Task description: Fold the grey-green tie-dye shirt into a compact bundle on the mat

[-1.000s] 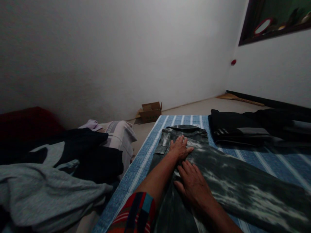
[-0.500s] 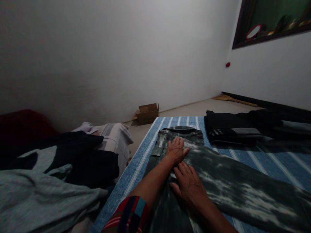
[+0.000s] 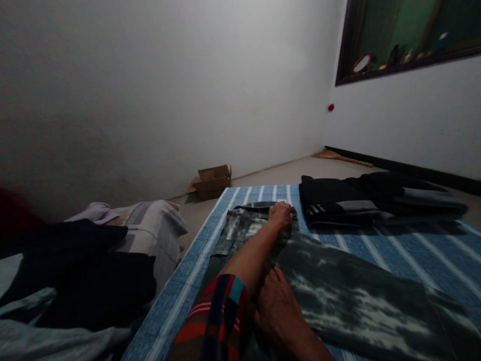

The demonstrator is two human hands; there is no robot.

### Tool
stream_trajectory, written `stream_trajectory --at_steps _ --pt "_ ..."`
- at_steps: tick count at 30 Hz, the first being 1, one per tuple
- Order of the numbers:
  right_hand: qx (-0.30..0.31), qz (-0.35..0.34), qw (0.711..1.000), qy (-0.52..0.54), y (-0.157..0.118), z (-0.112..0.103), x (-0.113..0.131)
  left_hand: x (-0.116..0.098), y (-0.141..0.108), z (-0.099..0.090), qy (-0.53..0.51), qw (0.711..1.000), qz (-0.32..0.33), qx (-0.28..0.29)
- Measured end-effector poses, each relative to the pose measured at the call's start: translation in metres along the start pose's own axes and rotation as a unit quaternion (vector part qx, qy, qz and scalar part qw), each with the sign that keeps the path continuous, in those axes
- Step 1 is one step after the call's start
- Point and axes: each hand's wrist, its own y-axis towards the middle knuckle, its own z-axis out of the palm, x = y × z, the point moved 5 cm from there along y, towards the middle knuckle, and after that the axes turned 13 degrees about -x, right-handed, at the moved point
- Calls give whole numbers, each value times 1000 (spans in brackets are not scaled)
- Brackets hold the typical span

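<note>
Grey-green tie-dye trousers [image 3: 338, 281] lie on a blue and white striped cloth [image 3: 191, 271], waistband at the far end and one leg stretching to the lower right. At the waistband's right corner, my left hand [image 3: 281, 214] has its fingers curled closed on the fabric. Nearer to me, my right hand [image 3: 276, 301] rests on the trousers around the crotch area, fingers bent down into the cloth; its fingertips are partly hidden behind my left forearm.
Folded black clothes [image 3: 338, 200] lie at the back right of the striped cloth. Dark and grey garments [image 3: 93, 281] are heaped at the left beside a pale checked cover [image 3: 150, 225]. An open cardboard box [image 3: 212, 183] stands on the floor by the wall.
My left hand has gone from lying flat on the trousers to gripping the waistband's right corner. My right hand's fingers have curled into the fabric. The view has turned slightly right.
</note>
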Motion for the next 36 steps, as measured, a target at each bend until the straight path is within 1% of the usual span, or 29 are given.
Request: stream_trajectory --at_steps 3,6,8,12,18,24,27,30,36 --pt "-12 0 1000 24 3 0 1 -3 21 12 2 999 -42 21" --pt "-16 1 999 38 5 0 3 -1 34 22 -2 997 -70 43" --pt "-15 -4 999 38 7 -2 4 2 39 26 -12 995 -77 58" --pt "-13 -10 1000 17 7 -6 6 7 42 30 -46 994 -70 77" --pt "-2 -3 1000 4 4 -4 4 14 44 38 -107 989 -91 56" --pt "1 7 999 34 4 -3 3 21 51 50 -163 976 -136 50" --pt "7 0 999 37 5 -7 5 21 55 53 -176 970 -157 51" --pt "1 -5 1000 26 8 -13 6 20 59 53 -183 966 -179 44" --pt "-3 2 1000 20 11 -17 5 16 65 53 -179 963 -195 45"
